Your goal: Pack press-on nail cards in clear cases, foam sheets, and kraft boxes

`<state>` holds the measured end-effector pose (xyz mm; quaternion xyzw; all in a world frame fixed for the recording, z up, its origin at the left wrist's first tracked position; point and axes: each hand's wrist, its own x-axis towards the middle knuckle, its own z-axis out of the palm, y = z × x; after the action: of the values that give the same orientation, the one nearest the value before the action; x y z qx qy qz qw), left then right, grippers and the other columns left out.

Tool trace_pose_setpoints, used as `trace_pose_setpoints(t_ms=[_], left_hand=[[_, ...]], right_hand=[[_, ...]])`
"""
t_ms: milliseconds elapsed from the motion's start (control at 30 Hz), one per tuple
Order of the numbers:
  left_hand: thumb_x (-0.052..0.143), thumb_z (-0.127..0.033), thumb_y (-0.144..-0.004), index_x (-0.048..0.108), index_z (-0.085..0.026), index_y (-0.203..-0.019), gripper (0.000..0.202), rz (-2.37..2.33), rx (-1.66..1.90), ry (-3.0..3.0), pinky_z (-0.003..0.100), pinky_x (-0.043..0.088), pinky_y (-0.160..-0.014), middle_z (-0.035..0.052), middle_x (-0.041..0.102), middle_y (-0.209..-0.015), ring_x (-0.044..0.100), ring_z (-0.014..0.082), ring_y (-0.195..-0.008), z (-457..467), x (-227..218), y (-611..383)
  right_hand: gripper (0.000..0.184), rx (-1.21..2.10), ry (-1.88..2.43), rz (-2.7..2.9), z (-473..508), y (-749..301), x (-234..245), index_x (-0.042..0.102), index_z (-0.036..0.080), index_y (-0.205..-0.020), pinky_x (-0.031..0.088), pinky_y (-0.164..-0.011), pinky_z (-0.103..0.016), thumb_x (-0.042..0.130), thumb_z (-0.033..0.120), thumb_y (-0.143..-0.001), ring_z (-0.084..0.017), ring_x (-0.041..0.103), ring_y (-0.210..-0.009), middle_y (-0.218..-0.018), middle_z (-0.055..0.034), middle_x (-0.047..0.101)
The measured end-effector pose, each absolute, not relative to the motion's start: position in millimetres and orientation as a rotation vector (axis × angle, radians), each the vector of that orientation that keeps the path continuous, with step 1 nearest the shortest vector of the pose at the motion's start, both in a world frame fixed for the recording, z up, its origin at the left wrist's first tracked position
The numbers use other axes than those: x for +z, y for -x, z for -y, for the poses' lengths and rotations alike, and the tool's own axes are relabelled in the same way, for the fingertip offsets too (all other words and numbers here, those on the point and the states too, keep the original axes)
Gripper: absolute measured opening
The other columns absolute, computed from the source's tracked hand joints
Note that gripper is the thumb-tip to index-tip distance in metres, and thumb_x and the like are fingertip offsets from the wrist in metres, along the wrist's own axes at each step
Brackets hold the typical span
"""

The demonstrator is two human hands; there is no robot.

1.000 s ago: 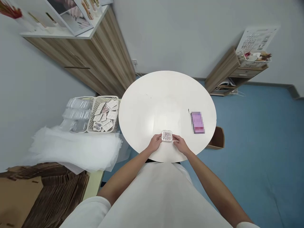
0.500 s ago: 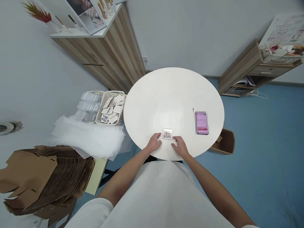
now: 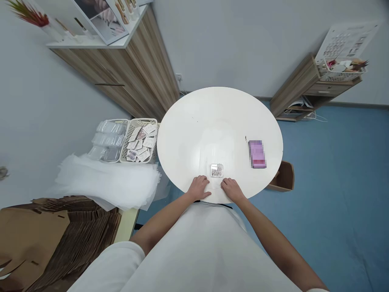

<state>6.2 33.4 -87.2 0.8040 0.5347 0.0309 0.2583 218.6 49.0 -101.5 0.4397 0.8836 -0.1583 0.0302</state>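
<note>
A small clear plastic case [image 3: 216, 170] with pinkish pieces inside lies on the round white table [image 3: 212, 121], near its front edge. My left hand [image 3: 199, 188] rests flat on the table just below and left of the case, fingers stretched out, holding nothing. My right hand [image 3: 231, 189] lies flat just below and right of the case, fingers out and empty. Neither hand touches the case.
A purple box [image 3: 257, 154] lies on the table's right side. To the left stand a white basket of small cards [image 3: 140, 140], a basket of clear cases [image 3: 107, 140], white foam sheets [image 3: 106, 182] and stacked cardboard [image 3: 54, 235]. A brown box [image 3: 284, 176] sits on the blue floor.
Both hands have let go of the clear case and drawn back toward me, settling flat on the table. The case now lies alone on the table.
</note>
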Motion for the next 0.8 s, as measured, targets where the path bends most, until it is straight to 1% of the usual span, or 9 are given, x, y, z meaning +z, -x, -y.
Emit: trace_pose_setpoints(t_ms=[100,200,300,433,467,533,600,700,800], left_hand=[[0.061,-0.046,-0.064,0.05,-0.018,-0.102,0.048,-1.431,0.081,-2.289,0.04,0.032,-0.084,0.0094,0.05,-0.108,0.045,0.0249,-0.099,-36,-81,-8],[0.053,-0.034,-0.073,0.05,-0.019,-0.1,0.031,-1.429,0.065,-2.383,0.039,0.029,-0.087,0.0089,0.052,-0.108,0.045,0.0232,-0.099,-39,-77,-10],[0.044,-0.018,-0.077,0.053,-0.018,-0.088,0.015,-1.452,-0.027,-2.409,0.039,0.026,-0.089,0.0072,0.056,-0.097,0.049,0.02,-0.093,-41,-77,-11],[0.04,-0.013,-0.077,0.053,-0.018,-0.085,0.016,-1.485,-0.1,-2.351,0.038,0.026,-0.09,0.0054,0.059,-0.085,0.054,0.018,-0.082,-42,-79,-10],[0.039,-0.012,-0.077,0.053,-0.018,-0.085,0.016,-1.487,-0.092,-2.329,0.037,0.027,-0.09,0.0052,0.06,-0.083,0.055,0.0178,-0.081,-42,-79,-9],[0.038,-0.011,-0.078,0.052,-0.019,-0.084,0.017,-1.482,-0.051,-2.272,0.037,0.028,-0.089,0.0052,0.06,-0.081,0.056,0.018,-0.079,-43,-79,-7],[0.038,-0.012,-0.079,0.053,-0.02,-0.083,0.017,-1.47,0.018,-2.19,0.037,0.03,-0.088,0.0052,0.06,-0.079,0.057,0.0185,-0.079,-43,-79,-6],[0.038,-0.016,-0.08,0.053,-0.022,-0.086,0.017,-1.465,0.096,-2.056,0.035,0.033,-0.085,0.004,0.062,-0.077,0.058,0.0186,-0.078,-43,-77,-3],[0.035,-0.02,-0.083,0.054,-0.022,-0.089,0.021,-1.468,0.1,-1.976,0.033,0.039,-0.077,0.0028,0.063,-0.074,0.059,0.0187,-0.072,-43,-75,2]], right_hand=[[0.021,-0.601,-1.429,-2.692,-52,-219,-96,0.053,0.019,-0.081,0.033,-0.065,-0.029,0.033,0.02,-0.087,-0.018,0.047,-0.078,-0.086,-0.006,0.055],[0.02,-0.744,-1.5,-2.66,-56,-220,-87,0.053,0.02,-0.082,0.034,-0.065,-0.028,0.033,0.022,-0.087,-0.017,0.048,-0.079,-0.086,-0.0047,0.055],[0.02,-0.869,-1.542,-2.616,-60,-220,-80,0.052,0.02,-0.081,0.036,-0.065,-0.027,0.033,0.022,-0.087,-0.016,0.049,-0.079,-0.086,-0.0041,0.055],[0.017,-0.928,-1.586,-2.602,-58,-222,-75,0.052,0.02,-0.085,0.038,-0.069,-0.029,0.038,0.029,-0.085,-0.017,0.05,-0.081,-0.09,-0.0046,0.055],[0.018,-0.915,-1.591,-2.624,-56,-224,-75,0.051,0.02,-0.089,0.038,-0.071,-0.03,0.042,0.034,-0.082,-0.018,0.05,-0.084,-0.094,-0.0054,0.055],[0.034,-0.853,-1.572,-2.696,-53,-229,-76,0.049,0.02,-0.1,0.037,-0.077,-0.035,0.053,0.042,-0.074,-0.022,0.049,-0.094,-0.105,-0.0082,0.053],[0.038,-0.799,-1.536,-2.746,-49,-235,-77,0.049,0.02,-0.103,0.035,-0.083,-0.037,0.056,0.041,-0.072,-0.025,0.048,-0.101,-0.111,-0.0102,0.052],[0.017,-0.858,-1.601,-2.663,-48,-243,-78,0.053,0.021,-0.091,0.037,-0.079,-0.034,0.041,0.029,-0.082,-0.02,0.054,-0.089,-0.095,-0.007,0.06],[0.023,-1.046,-1.724,-2.482,-53,-248,-76,0.053,0.022,-0.085,0.039,-0.065,-0.027,0.031,0.029,-0.087,-0.016,0.057,-0.073,-0.081,-0.0024,0.062]])
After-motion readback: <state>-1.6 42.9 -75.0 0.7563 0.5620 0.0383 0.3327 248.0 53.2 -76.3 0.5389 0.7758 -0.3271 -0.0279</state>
